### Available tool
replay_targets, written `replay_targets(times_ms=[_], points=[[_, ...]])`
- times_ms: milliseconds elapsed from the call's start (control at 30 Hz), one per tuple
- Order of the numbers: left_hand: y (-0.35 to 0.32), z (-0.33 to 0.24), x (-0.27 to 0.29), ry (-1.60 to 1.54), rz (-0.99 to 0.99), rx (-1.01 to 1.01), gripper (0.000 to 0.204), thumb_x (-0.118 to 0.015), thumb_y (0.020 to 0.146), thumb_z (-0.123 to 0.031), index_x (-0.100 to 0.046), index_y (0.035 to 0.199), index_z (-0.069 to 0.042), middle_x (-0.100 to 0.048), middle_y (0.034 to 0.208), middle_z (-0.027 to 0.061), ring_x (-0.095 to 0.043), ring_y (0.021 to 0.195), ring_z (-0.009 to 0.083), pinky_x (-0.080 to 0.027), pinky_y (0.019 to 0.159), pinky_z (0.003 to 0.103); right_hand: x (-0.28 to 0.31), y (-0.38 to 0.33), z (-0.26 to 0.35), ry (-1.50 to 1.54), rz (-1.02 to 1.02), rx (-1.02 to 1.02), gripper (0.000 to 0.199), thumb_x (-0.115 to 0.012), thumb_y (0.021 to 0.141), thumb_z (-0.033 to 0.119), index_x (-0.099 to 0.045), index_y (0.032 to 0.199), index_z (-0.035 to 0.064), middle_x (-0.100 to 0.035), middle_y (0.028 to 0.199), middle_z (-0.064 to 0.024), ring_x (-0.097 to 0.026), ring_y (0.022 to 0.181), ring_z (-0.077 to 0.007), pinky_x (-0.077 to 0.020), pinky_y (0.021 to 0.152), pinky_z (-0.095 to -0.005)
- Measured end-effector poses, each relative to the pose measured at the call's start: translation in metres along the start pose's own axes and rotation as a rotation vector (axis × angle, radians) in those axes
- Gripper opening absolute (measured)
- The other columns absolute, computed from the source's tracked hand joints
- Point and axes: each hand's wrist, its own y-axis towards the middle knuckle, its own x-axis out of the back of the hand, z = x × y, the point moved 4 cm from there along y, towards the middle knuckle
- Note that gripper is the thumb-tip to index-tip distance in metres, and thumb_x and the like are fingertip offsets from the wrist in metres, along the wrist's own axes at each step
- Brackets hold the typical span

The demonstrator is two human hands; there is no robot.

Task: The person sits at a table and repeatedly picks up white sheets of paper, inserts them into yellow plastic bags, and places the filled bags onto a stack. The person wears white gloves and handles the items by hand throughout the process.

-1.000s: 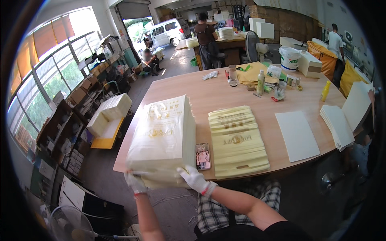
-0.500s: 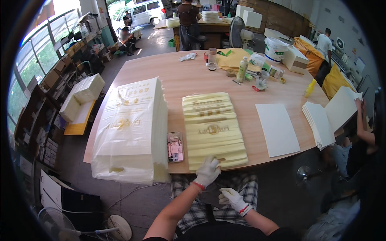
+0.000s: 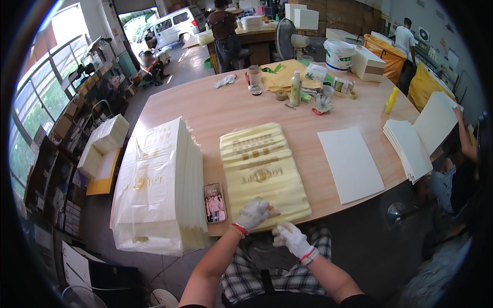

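A stack of pale yellow printed plastic bags (image 3: 264, 154) lies flat on the table in front of me. My left hand (image 3: 254, 214), in a white glove, rests on the near end of the stack. Its fingers are curled against the top bag, close to the handle hole. At the table's front edge, just off the stack's near end, my gloved right hand (image 3: 291, 239) is held with loosely bent fingers apart and nothing visible in them. Left of the stack lies a phone (image 3: 214, 203) with a lit screen, beside a tall pile of white printed plastic bags (image 3: 154, 179).
A white board (image 3: 351, 164) lies to the right, with a fanned pile of white boards (image 3: 408, 149) beyond it. Another person's hand (image 3: 457, 110) holds a board there. Toward the back stand a bottle (image 3: 296, 88), a white bucket (image 3: 339, 55) and a yellow bottle (image 3: 391, 100).
My left hand has moved a little farther onto the stack, and the creases in the top bag have smoothed out. My right hand has come up closer to the stack's near edge.
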Motion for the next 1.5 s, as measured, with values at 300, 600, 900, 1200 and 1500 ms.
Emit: replay_targets(times_ms=[300,600,900,1200,1500], points=[[0.037,0.072,0.040,-1.414,-0.461,0.459,0.019,-0.048,0.093,-0.023,-0.055,0.086,-0.007,-0.060,0.071,0.0050,-0.052,0.055,0.0126,-0.043,0.051,0.026,0.020,0.054,0.056,-1.091,-0.365,0.609,0.031,-0.072,0.074,0.032,-0.063,0.085,0.0038,-0.050,0.116,-0.0240,-0.053,0.099,-0.0355,-0.0438,0.085,-0.0406],[0.049,-0.044,0.091,-1.004,-0.166,0.306,0.023,-0.051,0.088,-0.008,-0.051,0.111,-0.003,-0.067,0.090,0.0047,-0.040,0.055,0.0025,-0.036,0.048,0.018,-0.066,0.071,0.093,-1.124,-0.277,1.082,0.025,-0.064,0.078,0.021,-0.056,0.093,0.0030,-0.059,0.096,-0.0154,-0.058,0.086,-0.0320,-0.0468,0.075,-0.0431],[0.008,-0.071,0.109,-0.286,-0.216,0.101,0.043,-0.063,0.080,-0.005,-0.047,0.120,0.002,-0.064,0.080,0.0076,-0.058,0.067,0.0153,-0.047,0.061,0.028,-0.019,-0.010,0.094,-0.893,0.185,0.789,0.027,-0.058,0.088,0.017,-0.058,0.109,0.0013,-0.062,0.102,-0.0108,-0.060,0.095,-0.0188,-0.0474,0.083,-0.0311],[-0.057,-0.110,0.126,0.202,-0.785,-0.182,0.037,-0.066,0.067,0.001,-0.057,0.102,-0.007,-0.059,0.092,0.0111,-0.058,0.090,0.0319,-0.046,0.084,0.040,0.205,-0.005,0.120,-1.780,-0.789,0.871,0.040,-0.055,0.083,0.033,-0.054,0.111,0.0041,-0.050,0.122,-0.0155,-0.043,0.115,-0.0330,-0.0346,0.097,-0.0453],[-0.049,-0.141,-0.026,-0.733,0.053,0.013,0.011,-0.056,0.085,-0.008,-0.061,0.094,-0.004,-0.063,0.080,0.0072,-0.061,0.082,0.0145,-0.048,0.075,0.028,0.237,-0.045,0.110,-1.785,-0.633,0.969,0.030,-0.061,0.075,0.020,-0.058,0.102,0.0061,-0.059,0.105,-0.0136,-0.053,0.102,-0.0333,-0.0440,0.086,-0.0433]])
